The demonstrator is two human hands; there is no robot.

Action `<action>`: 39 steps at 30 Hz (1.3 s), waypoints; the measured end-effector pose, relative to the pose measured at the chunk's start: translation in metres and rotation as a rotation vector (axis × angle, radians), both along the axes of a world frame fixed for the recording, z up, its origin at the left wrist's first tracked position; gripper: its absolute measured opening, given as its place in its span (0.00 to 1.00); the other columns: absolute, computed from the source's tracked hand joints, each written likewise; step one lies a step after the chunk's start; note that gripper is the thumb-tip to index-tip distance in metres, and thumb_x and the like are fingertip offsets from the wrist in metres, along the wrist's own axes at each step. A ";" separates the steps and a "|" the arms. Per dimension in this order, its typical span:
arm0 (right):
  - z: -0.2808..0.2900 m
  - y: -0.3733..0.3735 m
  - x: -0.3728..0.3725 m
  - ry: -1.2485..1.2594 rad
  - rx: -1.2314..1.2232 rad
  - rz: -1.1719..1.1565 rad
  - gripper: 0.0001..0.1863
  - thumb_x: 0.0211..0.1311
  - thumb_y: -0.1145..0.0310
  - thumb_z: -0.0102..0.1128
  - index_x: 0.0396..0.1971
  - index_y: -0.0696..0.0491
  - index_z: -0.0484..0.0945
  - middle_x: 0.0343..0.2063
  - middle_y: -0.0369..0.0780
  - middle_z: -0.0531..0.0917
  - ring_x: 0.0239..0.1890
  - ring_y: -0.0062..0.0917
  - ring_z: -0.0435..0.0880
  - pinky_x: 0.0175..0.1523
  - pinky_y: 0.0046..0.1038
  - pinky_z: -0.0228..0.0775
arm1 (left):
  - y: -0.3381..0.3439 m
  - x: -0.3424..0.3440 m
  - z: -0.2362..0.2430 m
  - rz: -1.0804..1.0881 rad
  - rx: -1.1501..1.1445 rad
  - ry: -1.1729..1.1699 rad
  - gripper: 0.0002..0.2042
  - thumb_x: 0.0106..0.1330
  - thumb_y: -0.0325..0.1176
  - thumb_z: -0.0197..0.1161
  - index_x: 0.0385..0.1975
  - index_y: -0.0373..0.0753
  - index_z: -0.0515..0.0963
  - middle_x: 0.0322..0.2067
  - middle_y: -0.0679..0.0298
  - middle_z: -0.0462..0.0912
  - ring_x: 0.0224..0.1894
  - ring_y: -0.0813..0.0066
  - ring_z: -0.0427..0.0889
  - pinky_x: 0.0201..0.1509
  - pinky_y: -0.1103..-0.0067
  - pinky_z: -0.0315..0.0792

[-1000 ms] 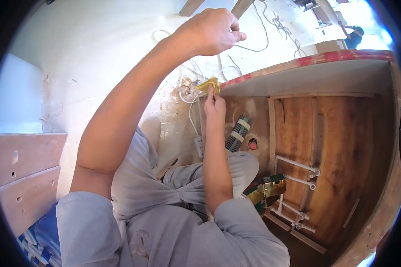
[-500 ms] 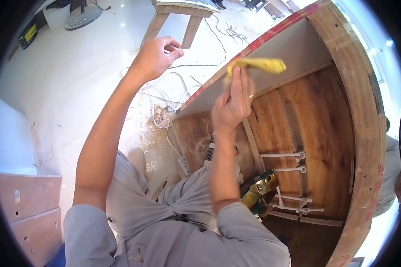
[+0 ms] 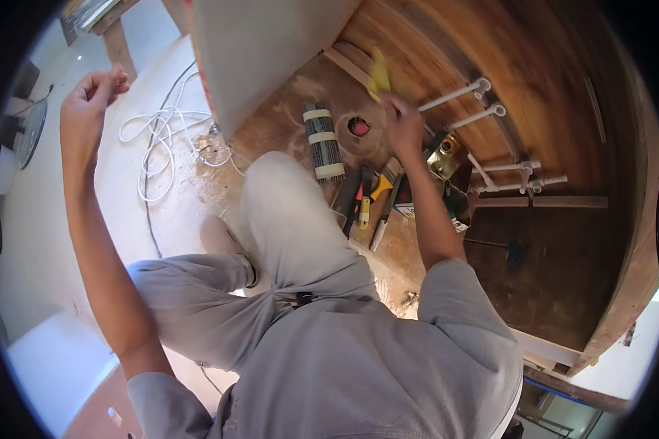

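My right hand [image 3: 406, 126] reaches inside the wooden cabinet, its fingers closed on a yellow cloth [image 3: 378, 77]; both are slightly blurred. Out to the left, over the pale floor, my left hand [image 3: 94, 101] is raised with thumb and fingers pinched together. Whatever sits in that pinch, if anything, is too small to see. Below the cloth hand stands a gold-coloured metal can [image 3: 444, 158]. White pipe pieces [image 3: 483, 111] lie along the wooden panel [image 3: 556, 95] next to my right hand.
A dark roll with pale bands [image 3: 322, 143] lies by a round hole [image 3: 359, 126] in the cabinet's board. Several hand tools, including a yellow-handled cutter [image 3: 365, 208], rest near my knee. White cable [image 3: 157, 139] is looped on the floor. A grey-white panel [image 3: 263, 58] rises ahead.
My view has turned toward the cabinet's inside. My right hand has carried the yellow cloth from near the cabinet's edge deeper inside. My left hand, still pinched, appears farther left.
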State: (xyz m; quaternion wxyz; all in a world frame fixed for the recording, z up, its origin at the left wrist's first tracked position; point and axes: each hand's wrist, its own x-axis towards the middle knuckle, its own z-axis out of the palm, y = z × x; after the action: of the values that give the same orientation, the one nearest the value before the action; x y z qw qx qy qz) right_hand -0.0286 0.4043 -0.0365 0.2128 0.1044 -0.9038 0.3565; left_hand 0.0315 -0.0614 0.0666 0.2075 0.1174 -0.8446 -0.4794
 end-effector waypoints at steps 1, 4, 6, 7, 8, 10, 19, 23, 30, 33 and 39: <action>-0.026 0.034 0.013 -0.005 0.069 -0.073 0.10 0.59 0.74 0.54 0.38 0.55 0.81 0.32 0.45 0.83 0.36 0.35 0.83 0.42 0.29 0.72 | 0.017 0.006 0.003 -0.102 0.024 0.016 0.18 0.62 0.44 0.61 0.40 0.33 0.79 0.32 0.60 0.82 0.36 0.77 0.79 0.42 0.82 0.70; -0.115 0.091 0.069 -0.095 0.080 -0.231 0.10 0.57 0.73 0.57 0.38 0.54 0.82 0.30 0.47 0.83 0.32 0.35 0.83 0.39 0.28 0.72 | 0.024 0.004 -0.010 -0.263 -0.003 -0.095 0.21 0.63 0.42 0.60 0.49 0.32 0.74 0.38 0.59 0.81 0.40 0.75 0.78 0.47 0.80 0.70; -0.160 0.105 0.095 -0.190 0.078 -0.300 0.10 0.56 0.74 0.57 0.38 0.55 0.81 0.31 0.48 0.83 0.34 0.36 0.83 0.40 0.30 0.72 | 0.014 0.002 -0.020 -0.365 -0.106 -0.255 0.22 0.64 0.43 0.59 0.52 0.33 0.73 0.41 0.59 0.80 0.42 0.74 0.78 0.50 0.79 0.69; -0.175 0.110 0.104 -0.274 0.075 -0.374 0.10 0.56 0.74 0.57 0.38 0.55 0.81 0.32 0.48 0.82 0.35 0.37 0.82 0.41 0.31 0.72 | 0.017 0.001 -0.019 -0.366 -0.103 -0.264 0.22 0.64 0.43 0.59 0.52 0.33 0.73 0.41 0.59 0.80 0.42 0.74 0.78 0.50 0.79 0.69; -0.185 0.111 0.110 -0.279 0.076 -0.376 0.10 0.56 0.74 0.57 0.38 0.55 0.81 0.32 0.48 0.82 0.35 0.37 0.82 0.41 0.31 0.72 | 0.020 0.001 -0.014 -0.369 -0.092 -0.256 0.23 0.64 0.44 0.58 0.52 0.33 0.73 0.41 0.59 0.80 0.42 0.73 0.78 0.51 0.79 0.69; -0.200 0.105 0.114 -0.006 0.401 -0.297 0.12 0.54 0.73 0.55 0.40 0.53 0.80 0.37 0.49 0.80 0.41 0.44 0.79 0.48 0.36 0.71 | 0.025 0.001 -0.010 -0.370 -0.093 -0.243 0.24 0.64 0.48 0.57 0.52 0.34 0.74 0.40 0.59 0.80 0.42 0.73 0.78 0.52 0.78 0.68; -0.227 0.036 0.144 -0.967 0.409 -0.480 0.52 0.50 0.57 0.65 0.67 0.51 0.38 0.61 0.58 0.54 0.59 0.56 0.61 0.62 0.45 0.59 | 0.030 0.003 -0.016 -0.399 -0.111 -0.289 0.25 0.64 0.50 0.56 0.51 0.34 0.74 0.40 0.59 0.80 0.41 0.73 0.78 0.51 0.78 0.68; -0.231 0.054 0.146 -0.935 0.213 -0.561 0.53 0.49 0.58 0.65 0.68 0.51 0.37 0.61 0.57 0.54 0.63 0.52 0.57 0.64 0.50 0.52 | 0.019 0.002 -0.018 -0.394 -0.101 -0.275 0.25 0.64 0.49 0.56 0.51 0.34 0.74 0.39 0.59 0.80 0.40 0.73 0.78 0.51 0.78 0.68; -0.229 0.033 0.152 -0.710 0.872 0.159 0.46 0.48 0.66 0.64 0.66 0.49 0.49 0.61 0.49 0.56 0.67 0.45 0.49 0.66 0.54 0.44 | 0.016 0.002 -0.019 -0.400 -0.076 -0.269 0.22 0.65 0.46 0.56 0.50 0.34 0.74 0.38 0.61 0.80 0.40 0.75 0.78 0.48 0.80 0.68; -0.223 0.022 0.140 -0.751 0.862 0.131 0.43 0.46 0.67 0.65 0.64 0.49 0.55 0.63 0.49 0.53 0.68 0.47 0.47 0.67 0.53 0.43 | 0.020 0.004 -0.021 -0.417 -0.054 -0.268 0.20 0.65 0.42 0.57 0.49 0.32 0.74 0.37 0.62 0.80 0.38 0.76 0.78 0.46 0.81 0.69; -0.225 0.026 0.132 -0.626 1.192 0.281 0.40 0.43 0.71 0.65 0.60 0.51 0.60 0.62 0.50 0.55 0.62 0.51 0.58 0.63 0.51 0.55 | 0.017 0.004 -0.025 -0.428 -0.026 -0.268 0.20 0.65 0.41 0.58 0.49 0.31 0.74 0.35 0.64 0.80 0.36 0.78 0.78 0.44 0.82 0.68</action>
State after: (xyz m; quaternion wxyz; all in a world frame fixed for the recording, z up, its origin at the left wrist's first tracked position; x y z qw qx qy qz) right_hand 0.1030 0.4301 -0.2612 -0.2005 0.2120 -0.9423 -0.1639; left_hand 0.0351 -0.0442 0.0411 -0.0109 -0.0042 -0.8762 -0.4818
